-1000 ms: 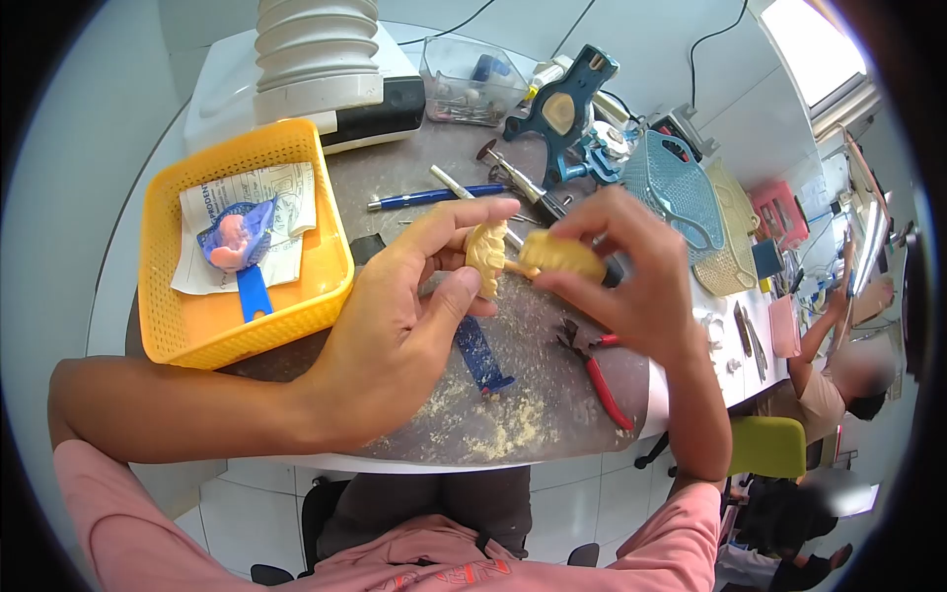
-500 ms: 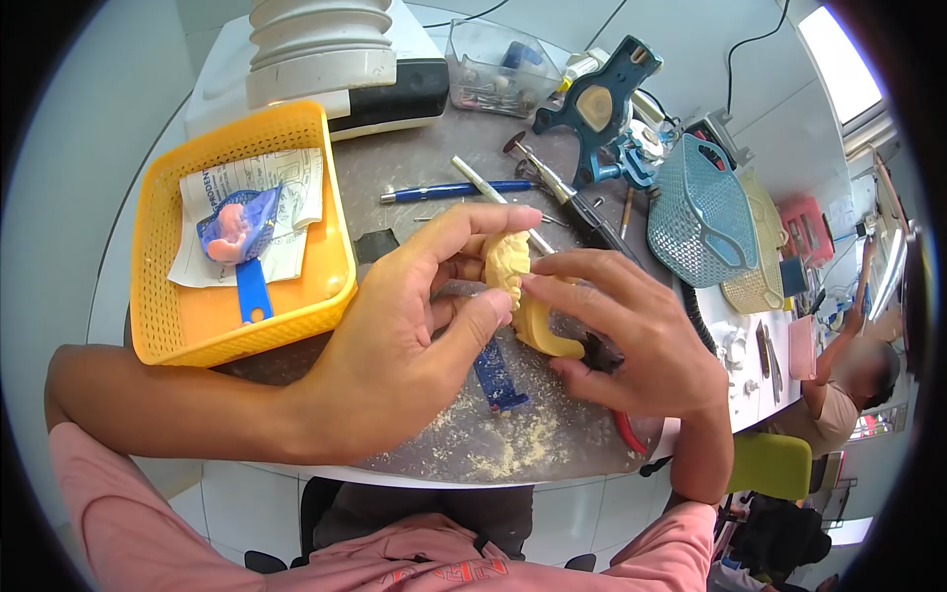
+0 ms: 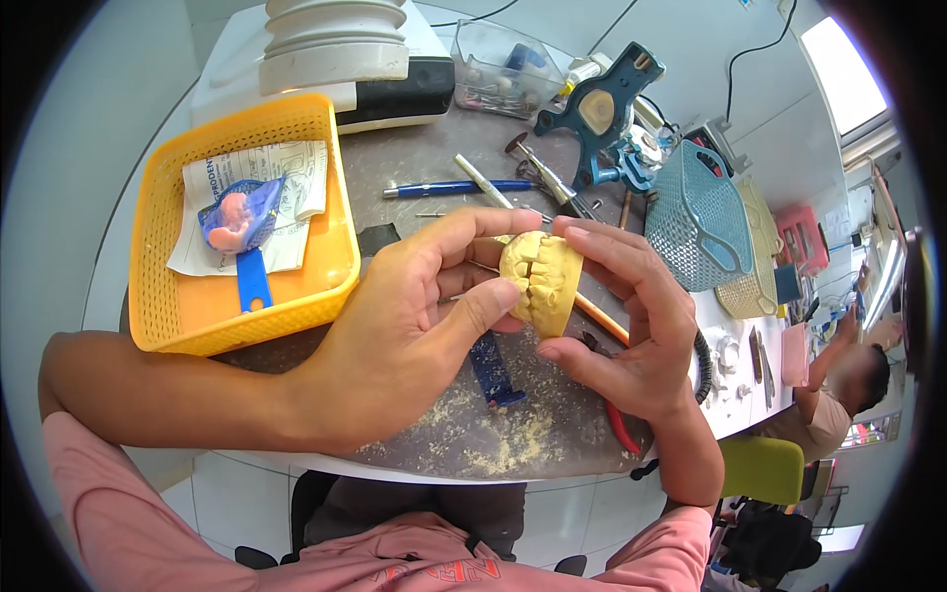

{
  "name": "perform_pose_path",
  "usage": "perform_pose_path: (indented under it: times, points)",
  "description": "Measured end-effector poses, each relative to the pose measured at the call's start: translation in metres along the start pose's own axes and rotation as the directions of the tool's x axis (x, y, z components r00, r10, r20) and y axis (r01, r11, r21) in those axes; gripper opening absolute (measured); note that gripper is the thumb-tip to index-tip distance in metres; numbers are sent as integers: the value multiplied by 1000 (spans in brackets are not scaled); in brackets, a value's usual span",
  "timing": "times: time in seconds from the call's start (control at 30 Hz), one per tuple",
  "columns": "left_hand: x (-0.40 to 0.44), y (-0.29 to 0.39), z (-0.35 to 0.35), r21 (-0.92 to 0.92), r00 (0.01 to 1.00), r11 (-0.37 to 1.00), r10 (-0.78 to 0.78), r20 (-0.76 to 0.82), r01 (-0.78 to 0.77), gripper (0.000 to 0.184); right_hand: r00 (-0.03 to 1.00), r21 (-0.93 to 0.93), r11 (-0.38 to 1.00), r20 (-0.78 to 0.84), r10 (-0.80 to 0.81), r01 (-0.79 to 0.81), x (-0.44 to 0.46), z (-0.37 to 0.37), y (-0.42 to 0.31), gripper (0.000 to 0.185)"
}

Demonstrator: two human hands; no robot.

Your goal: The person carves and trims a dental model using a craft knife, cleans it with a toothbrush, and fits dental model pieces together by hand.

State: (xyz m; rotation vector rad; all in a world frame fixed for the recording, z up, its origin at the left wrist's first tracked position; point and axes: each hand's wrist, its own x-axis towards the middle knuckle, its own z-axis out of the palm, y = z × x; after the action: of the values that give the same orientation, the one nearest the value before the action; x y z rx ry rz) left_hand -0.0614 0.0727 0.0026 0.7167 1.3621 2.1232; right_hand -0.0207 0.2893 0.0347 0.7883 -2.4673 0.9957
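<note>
Two yellow plaster dental casts meet teeth to teeth in front of me, above the worktable. My left hand [image 3: 395, 340] is closed on the left dental cast [image 3: 514, 262], thumb below and fingers behind it. Around the right dental cast [image 3: 560, 279], my right hand [image 3: 646, 340] closes with fingers on top and thumb at the lower end. Beneath them lies a blue plastic strip [image 3: 496, 373], partly covered by my left hand. Pliers with a red handle [image 3: 621, 426] rest under my right hand. Pale plaster crumbs [image 3: 508, 444] are scattered on the near tabletop.
A yellow basket [image 3: 345, 237] at left holds papers and a blue impression tray [image 3: 254, 281]. Behind the casts lie a blue pen-like tool [image 3: 454, 187] and a handpiece [image 3: 543, 168]. A blue articulator [image 3: 597, 113] and teal basket [image 3: 695, 217] stand at right. Another person [image 3: 829, 395] sits farther right.
My right hand has turned and lifted its cast, bringing it up against the left one. The casts were at an angle before; now their teeth meet.
</note>
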Motion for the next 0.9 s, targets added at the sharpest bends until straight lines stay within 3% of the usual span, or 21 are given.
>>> perform_pose_path:
  times: [0.4, 0.47, 0.6, 0.77, 0.9]
  points:
    - [0, -1, 0, -38, 1000, 999, -25, 4, 25, 44, 998, -6, 1000, 55, -11, 11, -2, -2, 0, 70]
    - [0, -1, -1, -32, 1000, 999, -25, 10, 25, 44, 998, 172, 984, -25, 61, -56, -7, 5, 2, 72]
    - [-1, -1, -1, 10, 999, 999, -34, -12, 34, 44, 999, 207, 978, -42, 12, -3, -8, 3, 8, 72]
    - [-2, 2, 1, -45, 1000, 999, -25, -7, 25, 43, 989, -62, 988, -5, -145, 145, -5, -6, 5, 63]
    - [-1, 1, 2, -14, 999, 999, 40, 13, -40, 43, 974, -156, 964, -25, -224, 217, -3, -5, 4, 62]
